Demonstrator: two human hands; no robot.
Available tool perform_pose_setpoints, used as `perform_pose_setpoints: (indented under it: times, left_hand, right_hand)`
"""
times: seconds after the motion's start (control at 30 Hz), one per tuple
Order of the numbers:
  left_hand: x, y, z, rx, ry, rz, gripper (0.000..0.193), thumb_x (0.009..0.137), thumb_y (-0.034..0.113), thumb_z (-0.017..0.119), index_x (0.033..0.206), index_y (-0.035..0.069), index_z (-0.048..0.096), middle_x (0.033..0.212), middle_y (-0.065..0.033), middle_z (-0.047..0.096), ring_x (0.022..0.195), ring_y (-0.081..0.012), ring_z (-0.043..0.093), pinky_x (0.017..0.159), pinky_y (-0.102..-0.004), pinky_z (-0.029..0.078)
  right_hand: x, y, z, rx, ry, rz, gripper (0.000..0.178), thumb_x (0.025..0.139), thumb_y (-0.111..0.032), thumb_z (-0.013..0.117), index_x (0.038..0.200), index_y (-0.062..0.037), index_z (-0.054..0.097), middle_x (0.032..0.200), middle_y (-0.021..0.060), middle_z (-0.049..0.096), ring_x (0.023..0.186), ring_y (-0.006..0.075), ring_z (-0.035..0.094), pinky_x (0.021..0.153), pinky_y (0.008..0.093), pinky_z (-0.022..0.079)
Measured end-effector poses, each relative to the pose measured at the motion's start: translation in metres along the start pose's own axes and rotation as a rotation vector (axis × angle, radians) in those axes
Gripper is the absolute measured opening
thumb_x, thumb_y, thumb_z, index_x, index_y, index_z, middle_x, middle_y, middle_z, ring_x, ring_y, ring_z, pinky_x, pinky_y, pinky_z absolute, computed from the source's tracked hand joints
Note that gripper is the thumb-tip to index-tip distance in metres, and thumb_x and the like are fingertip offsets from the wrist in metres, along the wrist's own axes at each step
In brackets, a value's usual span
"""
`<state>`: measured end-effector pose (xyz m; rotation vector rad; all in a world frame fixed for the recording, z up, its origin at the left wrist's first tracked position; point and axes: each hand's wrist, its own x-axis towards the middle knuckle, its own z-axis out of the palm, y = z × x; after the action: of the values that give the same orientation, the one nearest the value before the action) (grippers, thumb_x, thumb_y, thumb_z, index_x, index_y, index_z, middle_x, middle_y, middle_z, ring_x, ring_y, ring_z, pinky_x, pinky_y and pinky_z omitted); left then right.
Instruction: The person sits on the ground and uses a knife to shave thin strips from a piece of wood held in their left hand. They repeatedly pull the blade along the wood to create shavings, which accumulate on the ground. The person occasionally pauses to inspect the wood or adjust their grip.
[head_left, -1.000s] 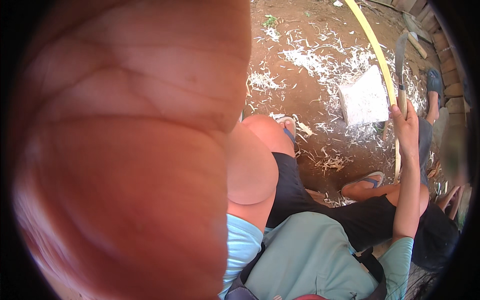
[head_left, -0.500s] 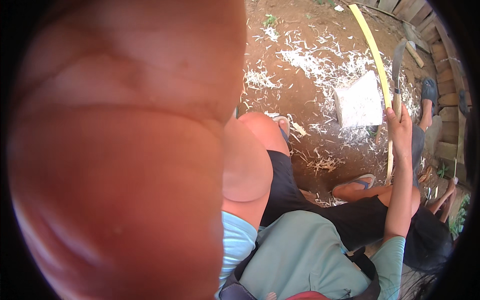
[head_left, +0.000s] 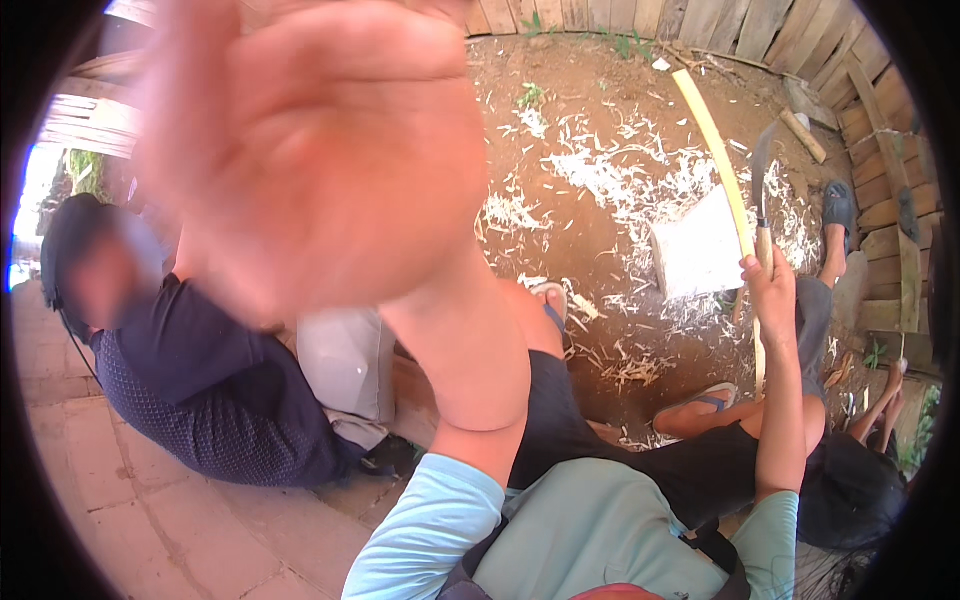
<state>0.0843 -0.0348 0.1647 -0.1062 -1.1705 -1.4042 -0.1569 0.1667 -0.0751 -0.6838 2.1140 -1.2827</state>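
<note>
My left hand (head_left: 340, 170) is raised close in front of the head view, blurred. Its palm looks bare and the thumb stands apart, while the fingertips run past the top edge. On the right, my right hand (head_left: 770, 300) is closed around the wooden handle of a curved-blade knife (head_left: 762, 180), blade pointing away from me. The same hand also grips a long yellow bamboo strip (head_left: 712, 140), which sticks out past the hand at both ends. Beyond my feet sits a pale white block (head_left: 690, 245) on the dirt, left of the strip.
Pale shavings (head_left: 600, 180) litter the brown dirt. A wooden fence (head_left: 890, 200) curves round the far and right sides, with a short wood piece (head_left: 803, 137) nearby. One person in dark clothes (head_left: 220, 390) sits at left by brick paving (head_left: 190, 530); another person (head_left: 850, 480) is at right.
My left hand has drawn back from the view, uncovering the person and paving at left. My right hand still holds the knife and strip, appearing slightly lower and further left.
</note>
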Motion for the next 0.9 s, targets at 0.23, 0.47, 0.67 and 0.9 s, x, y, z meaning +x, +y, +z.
perform_pose_setpoints:
  times: [0.23, 0.47, 0.67, 0.9]
  left_hand:
    - [0.008, -0.099, -0.018, 0.491, -0.223, -0.31, 0.014, 0.087, 0.011, 0.058, 0.094, 0.0, 0.062, 0.076, -0.0015, 0.06, 0.069, -0.0084, 0.055, 0.061, -0.0239, 0.044]
    - [-0.001, -0.105, -0.009, 0.669, -0.444, -0.39, 0.016, 0.089, 0.017, 0.06, 0.091, 0.001, 0.065, 0.066, 0.0066, 0.054, 0.06, -0.0003, 0.046, 0.052, -0.0179, 0.037]
    - [-0.003, -0.111, -0.008, 0.738, -0.477, -0.386, 0.023, 0.089, 0.022, 0.059, 0.092, 0.0, 0.064, 0.064, 0.0073, 0.051, 0.059, -0.0003, 0.042, 0.049, -0.0194, 0.035]
    - [-0.003, -0.11, -0.009, 0.732, -0.463, -0.411, 0.023, 0.089, 0.023, 0.059, 0.091, 0.0, 0.064, 0.065, 0.0068, 0.051, 0.059, -0.0006, 0.042, 0.05, -0.0196, 0.035]
  right_hand:
    - [0.003, 0.004, 0.0, 0.125, 0.011, -0.045, 0.023, 0.089, -0.013, 0.055, 0.107, 0.0009, 0.055, 0.083, 0.0032, 0.059, 0.073, 0.0083, 0.052, 0.065, 0.0235, 0.042]
    - [0.0, 0.001, -0.003, 0.121, 0.002, -0.022, 0.024, 0.089, -0.014, 0.055, 0.107, 0.0018, 0.055, 0.083, 0.0038, 0.059, 0.073, 0.0091, 0.053, 0.066, 0.0247, 0.044]
    - [0.0, 0.001, -0.006, 0.115, 0.011, -0.028, 0.024, 0.089, -0.014, 0.055, 0.107, 0.0016, 0.056, 0.083, 0.0035, 0.059, 0.073, 0.0091, 0.053, 0.066, 0.0244, 0.044]
    - [0.0, 0.0, -0.006, 0.092, -0.008, -0.035, 0.023, 0.089, -0.014, 0.054, 0.106, 0.0013, 0.056, 0.083, 0.0039, 0.059, 0.074, 0.0097, 0.053, 0.068, 0.0253, 0.044]
